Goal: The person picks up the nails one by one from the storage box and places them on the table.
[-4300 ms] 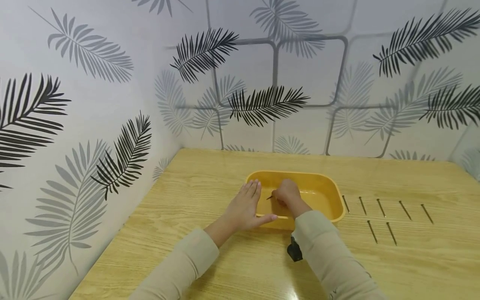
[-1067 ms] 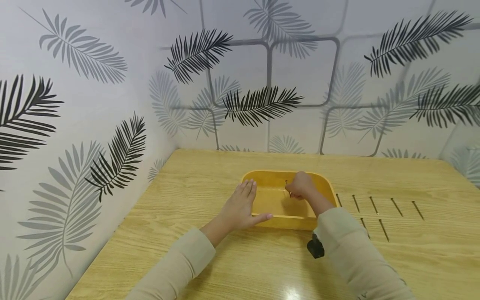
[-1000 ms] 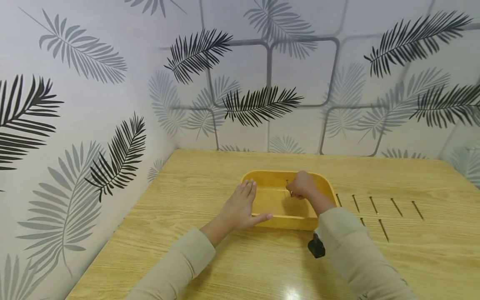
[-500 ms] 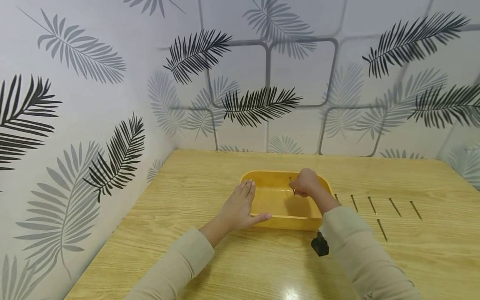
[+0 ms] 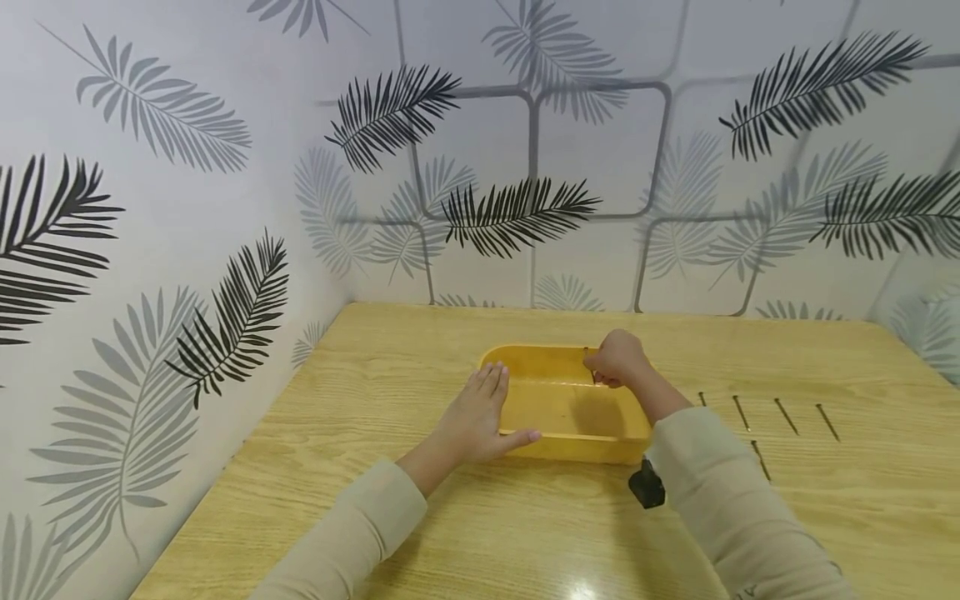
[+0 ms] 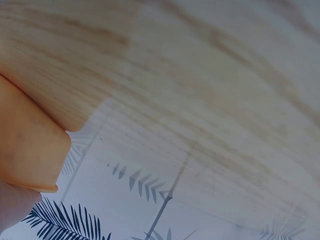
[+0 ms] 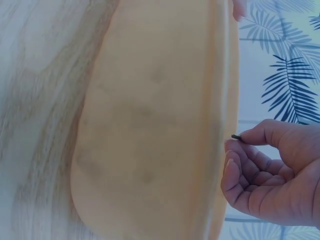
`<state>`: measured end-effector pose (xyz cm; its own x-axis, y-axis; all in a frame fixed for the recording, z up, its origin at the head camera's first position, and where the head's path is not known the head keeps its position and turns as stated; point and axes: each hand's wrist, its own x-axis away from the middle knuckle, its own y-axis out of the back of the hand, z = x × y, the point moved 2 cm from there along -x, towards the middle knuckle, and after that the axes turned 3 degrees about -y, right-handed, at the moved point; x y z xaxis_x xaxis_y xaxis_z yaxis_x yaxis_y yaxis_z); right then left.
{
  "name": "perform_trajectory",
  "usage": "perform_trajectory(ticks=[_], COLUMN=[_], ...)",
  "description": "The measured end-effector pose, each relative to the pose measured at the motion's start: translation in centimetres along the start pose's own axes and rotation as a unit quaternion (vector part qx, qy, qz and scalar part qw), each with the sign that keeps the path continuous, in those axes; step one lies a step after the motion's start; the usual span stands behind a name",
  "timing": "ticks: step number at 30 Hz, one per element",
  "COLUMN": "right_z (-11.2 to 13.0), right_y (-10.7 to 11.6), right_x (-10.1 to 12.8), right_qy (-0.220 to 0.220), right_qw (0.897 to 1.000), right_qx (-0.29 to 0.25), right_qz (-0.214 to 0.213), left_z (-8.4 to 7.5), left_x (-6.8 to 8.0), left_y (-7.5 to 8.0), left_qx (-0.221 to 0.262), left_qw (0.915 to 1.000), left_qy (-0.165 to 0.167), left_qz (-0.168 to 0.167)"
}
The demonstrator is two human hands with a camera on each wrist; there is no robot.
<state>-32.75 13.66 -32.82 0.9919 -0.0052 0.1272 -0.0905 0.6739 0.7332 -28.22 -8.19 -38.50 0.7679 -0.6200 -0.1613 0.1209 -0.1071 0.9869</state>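
Note:
A yellow-orange rectangular tray (image 5: 562,447) sits on the wooden table. My left hand (image 5: 468,421) rests on its left end with straight fingers, the thumb along the near rim. Over the right part of the tray is my right hand (image 5: 621,360), pinching a slim dark nail (image 5: 587,357) that stands roughly upright between thumb and finger. In the right wrist view only a short dark end of the nail (image 7: 236,136) shows at the fingertips. The left wrist view catches the tray's end wall (image 6: 30,135) and a bit of my left hand (image 6: 15,204).
Several similar nails (image 5: 786,416) lie spaced out on the table to the right of the tray, one of them (image 5: 760,460) nearer me. The right sleeve (image 5: 720,467) hides part of that area. A black device (image 5: 647,484) sits under the right wrist. Behind rises a leaf-patterned wall (image 5: 525,275).
My right hand, with the nail, has moved from the tray's left half to its right side and slightly away. The nail has turned from nearly level to upright. My left hand has stayed at the tray.

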Motion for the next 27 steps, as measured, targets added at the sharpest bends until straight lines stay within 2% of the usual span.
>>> perform_trajectory(ticks=[6,18,27], right_z=[-0.3,-1.0,-1.7], right_y=[0.6,2.0,3.2], right_x=[0.0,0.1,0.3], right_qy=[0.010,0.007,-0.010], right_qw=[1.000,1.000,1.000], right_qx=[-0.002,0.025,0.021], right_qz=[-0.007,-0.012,-0.010], left_z=[0.0,0.1,0.1], left_x=[0.0,0.1,0.1], left_y=[0.0,0.0,-0.1], left_qx=[0.003,0.004,0.003], left_qw=[1.0000,1.0000,1.0000], left_qy=[0.007,-0.005,-0.004], left_qz=[0.006,-0.002,0.001])
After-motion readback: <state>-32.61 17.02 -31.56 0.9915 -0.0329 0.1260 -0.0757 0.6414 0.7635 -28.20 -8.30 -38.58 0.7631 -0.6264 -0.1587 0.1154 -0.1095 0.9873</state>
